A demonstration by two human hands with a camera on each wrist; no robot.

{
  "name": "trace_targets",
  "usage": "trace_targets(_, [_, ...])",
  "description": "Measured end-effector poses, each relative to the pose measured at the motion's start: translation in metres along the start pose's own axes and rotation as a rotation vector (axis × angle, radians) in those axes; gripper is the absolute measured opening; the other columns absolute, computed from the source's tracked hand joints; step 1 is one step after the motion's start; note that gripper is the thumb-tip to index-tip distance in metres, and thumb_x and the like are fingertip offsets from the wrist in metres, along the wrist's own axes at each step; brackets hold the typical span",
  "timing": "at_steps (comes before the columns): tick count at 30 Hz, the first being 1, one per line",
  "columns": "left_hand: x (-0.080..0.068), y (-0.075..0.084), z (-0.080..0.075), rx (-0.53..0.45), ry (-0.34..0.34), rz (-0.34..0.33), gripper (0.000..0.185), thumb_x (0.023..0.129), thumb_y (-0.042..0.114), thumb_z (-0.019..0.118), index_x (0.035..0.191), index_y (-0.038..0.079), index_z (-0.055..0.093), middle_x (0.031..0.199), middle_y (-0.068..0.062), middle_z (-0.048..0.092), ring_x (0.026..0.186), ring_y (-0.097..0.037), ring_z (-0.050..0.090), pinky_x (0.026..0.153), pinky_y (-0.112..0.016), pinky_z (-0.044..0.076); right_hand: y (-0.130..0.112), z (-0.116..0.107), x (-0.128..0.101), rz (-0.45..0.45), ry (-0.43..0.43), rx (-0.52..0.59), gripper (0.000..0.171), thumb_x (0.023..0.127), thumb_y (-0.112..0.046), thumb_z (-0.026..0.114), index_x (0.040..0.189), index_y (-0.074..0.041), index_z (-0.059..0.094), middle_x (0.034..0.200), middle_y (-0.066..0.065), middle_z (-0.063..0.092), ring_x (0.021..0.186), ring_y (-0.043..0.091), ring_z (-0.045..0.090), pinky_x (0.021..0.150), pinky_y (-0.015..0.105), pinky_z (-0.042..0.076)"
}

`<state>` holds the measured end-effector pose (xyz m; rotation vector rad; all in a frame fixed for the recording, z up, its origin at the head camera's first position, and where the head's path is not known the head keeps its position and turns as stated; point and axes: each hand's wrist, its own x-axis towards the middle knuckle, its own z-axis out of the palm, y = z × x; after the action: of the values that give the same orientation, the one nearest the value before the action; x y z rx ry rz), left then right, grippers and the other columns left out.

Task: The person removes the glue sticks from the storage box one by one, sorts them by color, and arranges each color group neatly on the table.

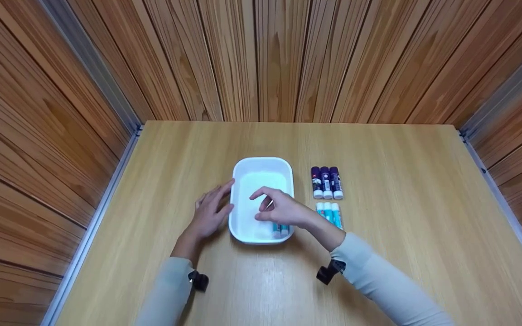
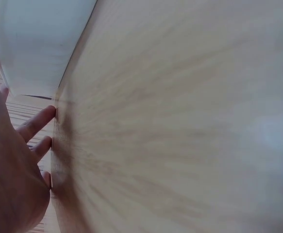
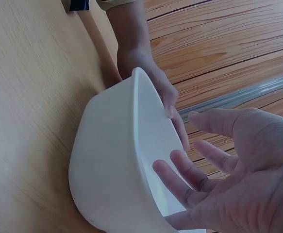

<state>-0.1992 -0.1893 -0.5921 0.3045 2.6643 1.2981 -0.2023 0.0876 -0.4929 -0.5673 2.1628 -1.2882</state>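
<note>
A white plastic tray (image 1: 246, 199) sits on the table, its long side running away from me. My left hand (image 1: 207, 213) rests at the tray's left side, thumb and forefinger at the rim; the left wrist view shows the other fingers touching the table. Over the tray's right half hovers my right hand (image 1: 283, 209), fingers parted and slightly bent, holding nothing. Beneath it, two teal glue sticks (image 1: 280, 232) lie side by side in the tray's near right corner, partly hidden by the hand.
Right of the tray, three purple glue sticks (image 1: 326, 183) with white ends lie in a row. Nearer to me is a row of three teal glue sticks (image 1: 329, 212), partly covered by my right forearm. Wooden panel walls (image 1: 279, 59) border the table (image 1: 401, 194).
</note>
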Motion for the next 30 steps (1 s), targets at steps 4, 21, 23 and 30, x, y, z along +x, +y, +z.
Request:
trace_targets(4, [0.000,0.001,0.001,0.002,0.003,-0.003,0.067,0.116,0.045,0.056,0.177,0.047,0.028,0.185,0.004,0.041,0.178,-0.039,0.019,0.139,-0.070,0.002,0.002,0.005,0.002,0.019,-0.023,-0.001,0.048,0.106,-0.013,0.077,0.150,-0.001,0.061,0.110,0.010,0.070,0.097,0.016,0.065,0.085,0.026,0.050])
trace_targets(21, [0.001,0.001,0.001,0.039,0.005,-0.015,0.070,0.114,0.050,0.058,0.177,0.048,0.028,0.184,0.004,0.041,0.177,-0.040,0.021,0.137,-0.071,0.007,0.001,0.009,0.007,0.022,0.001,-0.042,0.050,0.106,-0.013,0.077,0.152,-0.003,0.061,0.126,0.023,0.069,0.110,0.025,0.069,0.095,0.032,0.055])
trace_targets(23, [0.001,0.002,0.001,0.036,0.005,-0.015,0.070,0.114,0.049,0.059,0.177,0.048,0.028,0.185,0.004,0.040,0.178,-0.040,0.021,0.138,-0.071,0.006,0.004,0.008,0.008,0.055,-0.027,-0.037,0.052,0.107,-0.016,0.076,0.155,-0.005,0.058,0.136,0.027,0.067,0.118,0.029,0.070,0.099,0.037,0.057])
trace_targets(30, [-0.001,0.002,0.000,0.021,0.012,-0.010,0.070,0.114,0.046,0.060,0.177,0.049,0.028,0.186,0.006,0.039,0.178,-0.039,0.021,0.138,-0.071,0.004,0.009,0.011,0.012,0.151,-0.082,-0.040,0.060,0.106,-0.020,0.078,0.160,-0.012,0.055,0.143,0.023,0.065,0.126,0.032,0.070,0.100,0.041,0.060])
